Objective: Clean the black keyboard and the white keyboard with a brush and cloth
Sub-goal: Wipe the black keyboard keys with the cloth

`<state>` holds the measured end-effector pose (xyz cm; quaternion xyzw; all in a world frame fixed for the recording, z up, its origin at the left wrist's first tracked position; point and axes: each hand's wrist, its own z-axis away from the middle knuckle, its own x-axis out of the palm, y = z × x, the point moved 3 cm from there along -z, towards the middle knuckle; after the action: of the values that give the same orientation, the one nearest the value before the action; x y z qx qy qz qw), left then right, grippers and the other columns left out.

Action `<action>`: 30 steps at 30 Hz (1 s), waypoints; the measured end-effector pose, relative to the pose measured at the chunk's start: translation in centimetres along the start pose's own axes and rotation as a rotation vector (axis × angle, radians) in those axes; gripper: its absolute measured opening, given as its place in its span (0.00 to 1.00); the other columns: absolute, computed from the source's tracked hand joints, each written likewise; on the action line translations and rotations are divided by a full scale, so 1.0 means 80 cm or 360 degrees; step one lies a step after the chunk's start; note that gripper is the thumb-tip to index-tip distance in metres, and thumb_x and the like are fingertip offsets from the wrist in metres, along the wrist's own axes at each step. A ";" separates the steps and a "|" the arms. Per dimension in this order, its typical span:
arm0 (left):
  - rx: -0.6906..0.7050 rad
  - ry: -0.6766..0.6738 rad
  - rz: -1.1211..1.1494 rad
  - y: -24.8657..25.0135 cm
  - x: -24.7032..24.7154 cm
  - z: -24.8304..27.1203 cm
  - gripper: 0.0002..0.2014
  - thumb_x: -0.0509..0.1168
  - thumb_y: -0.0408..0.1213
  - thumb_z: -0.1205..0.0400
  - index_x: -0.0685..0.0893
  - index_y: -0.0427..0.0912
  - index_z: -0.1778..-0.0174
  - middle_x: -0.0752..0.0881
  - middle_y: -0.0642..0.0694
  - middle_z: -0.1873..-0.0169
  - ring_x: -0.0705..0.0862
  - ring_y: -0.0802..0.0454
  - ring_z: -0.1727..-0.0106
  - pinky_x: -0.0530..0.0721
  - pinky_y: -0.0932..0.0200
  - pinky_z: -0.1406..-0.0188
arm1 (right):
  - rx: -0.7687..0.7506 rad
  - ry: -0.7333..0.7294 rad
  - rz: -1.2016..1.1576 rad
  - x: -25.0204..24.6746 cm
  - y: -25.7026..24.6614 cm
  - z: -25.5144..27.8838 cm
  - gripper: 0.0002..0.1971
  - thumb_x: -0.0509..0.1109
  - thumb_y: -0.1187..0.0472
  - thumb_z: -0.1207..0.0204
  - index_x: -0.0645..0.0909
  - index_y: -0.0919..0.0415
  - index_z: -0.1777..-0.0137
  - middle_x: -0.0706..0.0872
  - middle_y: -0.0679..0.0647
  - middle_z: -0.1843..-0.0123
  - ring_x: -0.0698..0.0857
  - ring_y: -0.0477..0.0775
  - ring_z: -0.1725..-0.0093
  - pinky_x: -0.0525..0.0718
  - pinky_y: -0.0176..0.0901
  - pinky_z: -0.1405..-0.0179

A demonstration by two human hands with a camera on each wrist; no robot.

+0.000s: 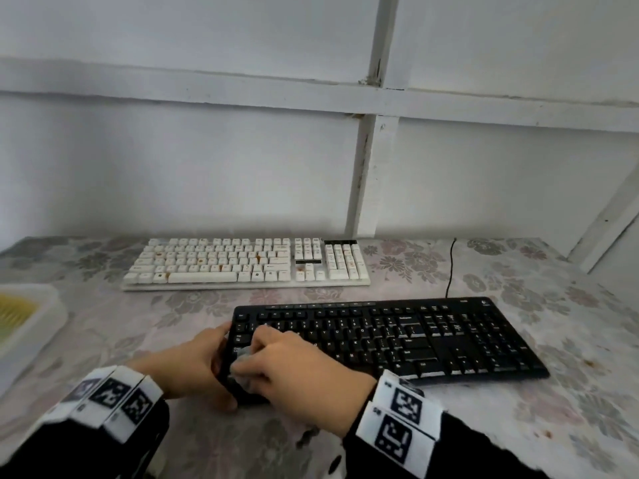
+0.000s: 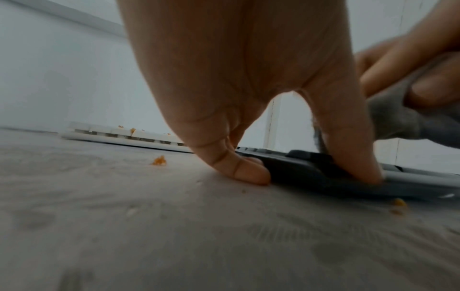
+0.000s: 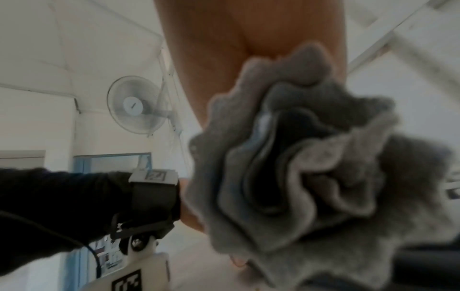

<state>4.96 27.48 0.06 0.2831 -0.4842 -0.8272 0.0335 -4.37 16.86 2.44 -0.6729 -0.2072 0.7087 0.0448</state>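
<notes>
Right hand (image 1: 294,368) bunches a crumpled grey cloth (image 3: 298,167) onto the left end of the flat black plastic keyboard (image 1: 415,337). Left hand (image 1: 193,368) grips that keyboard's left edge, thumb at the near corner. White stained keyboard (image 1: 249,262) lies behind, apart. Orange crumbs (image 2: 158,160) dot the floral tablecloth (image 1: 553,392). White tray (image 1: 38,316) sits at the left edge. Key legends too blurred to read.
</notes>
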 end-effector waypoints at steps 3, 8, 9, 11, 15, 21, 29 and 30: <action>0.0079 0.0008 0.0024 0.007 0.002 0.005 0.41 0.73 0.11 0.38 0.67 0.57 0.44 0.80 0.54 0.48 0.84 0.74 0.55 0.82 0.72 0.61 | -0.0037 -0.0128 0.0085 0.006 -0.014 -0.012 0.13 0.61 0.67 0.19 0.83 0.60 0.39 0.63 0.54 0.52 0.64 0.55 0.58 0.61 0.47 0.64; 0.0071 0.0032 0.0080 0.012 0.004 0.010 0.40 0.69 0.07 0.38 0.66 0.50 0.41 0.82 0.51 0.57 0.86 0.70 0.65 0.82 0.70 0.70 | 0.0040 -0.0157 0.0151 0.011 -0.015 -0.006 0.15 0.60 0.65 0.18 0.82 0.56 0.36 0.60 0.52 0.52 0.64 0.58 0.56 0.54 0.41 0.74; 0.0043 0.0035 0.0070 0.011 0.003 0.010 0.41 0.69 0.07 0.38 0.65 0.50 0.40 0.82 0.50 0.57 0.86 0.69 0.66 0.82 0.70 0.71 | 0.0057 -0.0154 0.0165 0.009 -0.014 -0.004 0.14 0.60 0.66 0.18 0.82 0.57 0.38 0.60 0.52 0.52 0.64 0.58 0.56 0.54 0.40 0.74; -0.0020 0.0040 0.0019 0.013 0.002 0.011 0.43 0.71 0.09 0.37 0.62 0.51 0.37 0.79 0.50 0.58 0.84 0.71 0.70 0.80 0.71 0.72 | 0.0113 -0.0144 0.0167 0.005 -0.009 0.002 0.11 0.61 0.68 0.20 0.83 0.61 0.45 0.61 0.52 0.53 0.65 0.57 0.57 0.55 0.39 0.74; -0.0067 0.0031 -0.0035 0.013 0.000 0.011 0.45 0.73 0.13 0.37 0.59 0.52 0.33 0.77 0.50 0.56 0.82 0.75 0.71 0.79 0.73 0.71 | 0.0217 -0.0142 0.0166 -0.001 0.018 0.027 0.10 0.62 0.71 0.28 0.73 0.54 0.63 0.61 0.50 0.56 0.69 0.58 0.59 0.61 0.37 0.71; -0.0056 -0.0006 -0.0005 0.018 0.001 0.013 0.43 0.72 0.12 0.36 0.60 0.52 0.35 0.77 0.51 0.55 0.82 0.76 0.69 0.79 0.74 0.70 | 0.0473 -0.0145 0.0211 -0.023 0.070 0.071 0.08 0.62 0.65 0.26 0.75 0.65 0.66 0.64 0.53 0.58 0.76 0.61 0.61 0.73 0.44 0.65; -0.0040 0.0036 -0.0019 0.014 0.003 0.010 0.42 0.72 0.11 0.36 0.61 0.52 0.39 0.78 0.51 0.58 0.82 0.74 0.72 0.79 0.72 0.73 | 0.0029 -0.0063 0.0039 -0.011 0.002 0.004 0.08 0.66 0.64 0.23 0.87 0.58 0.51 0.73 0.55 0.53 0.79 0.59 0.54 0.80 0.49 0.54; -0.0044 0.0045 -0.0027 0.010 0.001 0.010 0.42 0.72 0.11 0.37 0.62 0.52 0.38 0.79 0.50 0.57 0.83 0.73 0.70 0.80 0.71 0.71 | 0.0017 -0.0094 0.0042 -0.004 -0.004 -0.008 0.09 0.66 0.65 0.23 0.87 0.58 0.50 0.71 0.54 0.53 0.79 0.62 0.54 0.79 0.48 0.55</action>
<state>4.30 27.60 0.98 0.2984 -0.4696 -0.8301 0.0372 -3.81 17.21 2.84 -0.6540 -0.1958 0.7299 0.0331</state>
